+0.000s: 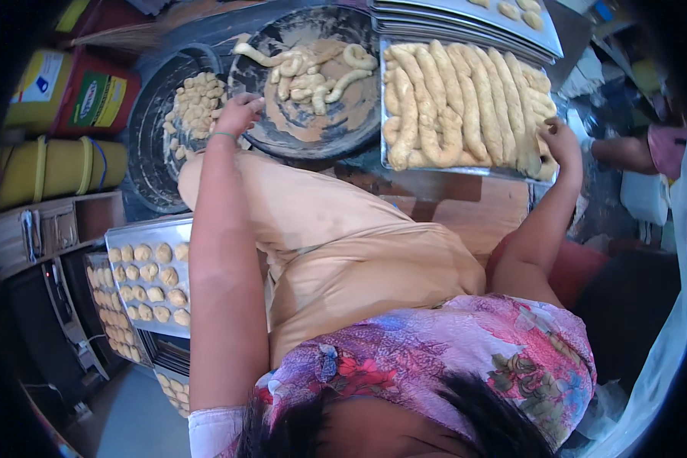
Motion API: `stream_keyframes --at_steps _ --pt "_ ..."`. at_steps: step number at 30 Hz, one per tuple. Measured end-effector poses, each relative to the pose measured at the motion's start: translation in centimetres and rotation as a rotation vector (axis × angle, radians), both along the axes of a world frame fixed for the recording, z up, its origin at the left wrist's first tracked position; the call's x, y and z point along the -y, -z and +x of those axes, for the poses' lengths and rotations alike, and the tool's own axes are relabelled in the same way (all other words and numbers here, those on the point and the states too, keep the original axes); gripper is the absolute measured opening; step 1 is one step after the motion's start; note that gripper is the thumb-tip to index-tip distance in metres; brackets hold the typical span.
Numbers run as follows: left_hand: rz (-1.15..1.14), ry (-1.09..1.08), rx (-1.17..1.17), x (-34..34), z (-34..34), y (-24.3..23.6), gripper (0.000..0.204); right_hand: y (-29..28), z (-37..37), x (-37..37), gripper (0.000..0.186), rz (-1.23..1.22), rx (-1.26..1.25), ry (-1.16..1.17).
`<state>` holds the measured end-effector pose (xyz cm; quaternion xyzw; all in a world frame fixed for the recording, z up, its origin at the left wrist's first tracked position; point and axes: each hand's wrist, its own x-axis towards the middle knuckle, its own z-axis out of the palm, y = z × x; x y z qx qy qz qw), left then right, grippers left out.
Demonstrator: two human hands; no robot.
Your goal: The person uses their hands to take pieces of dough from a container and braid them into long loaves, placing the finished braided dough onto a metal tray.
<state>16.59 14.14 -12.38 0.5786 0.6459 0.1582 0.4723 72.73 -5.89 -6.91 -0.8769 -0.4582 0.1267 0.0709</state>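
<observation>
My left hand (240, 114) is over the meeting rims of two black basins, its fingers bent together; whether a bit of dough is between them I cannot make out. The left basin (146, 164) has a heap of small dough pieces (198, 105). Floury thick dough strips (309, 80) lie coiled in the right basin (244, 141). At the right edge of a metal tray (450, 174), my right hand (562, 143) has its fingers curled in at the end of a dough rope (528, 156). Long dough ropes (466, 99) cover this tray side by side.
Stacked trays (466, 30) stand behind the rope tray, the top one with dough pieces. Beside my left arm, a tray (149, 286) holds rows of round dough balls. Yellow and red containers (61, 172) line the far left. Another person's arm (626, 153) shows at the right.
</observation>
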Motion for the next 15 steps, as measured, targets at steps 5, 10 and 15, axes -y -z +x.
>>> stream_keyframes --at_steps 5,10,15 --pt "-0.057 0.042 -0.063 -0.6 -1.2 1.4 0.035 -4.5 -10.5 -9.3 0.034 0.628 -0.432 -0.532" --pt "-0.035 -0.029 -0.018 -2.4 -2.3 2.9 0.033 0.8 -24.4 -24.7 0.047 0.186 -0.503 -0.964" --pt "0.156 -0.043 -0.138 -5.1 -3.6 3.8 0.031 14.5 -34.9 -35.3 0.051 -0.063 -0.690 -0.686"
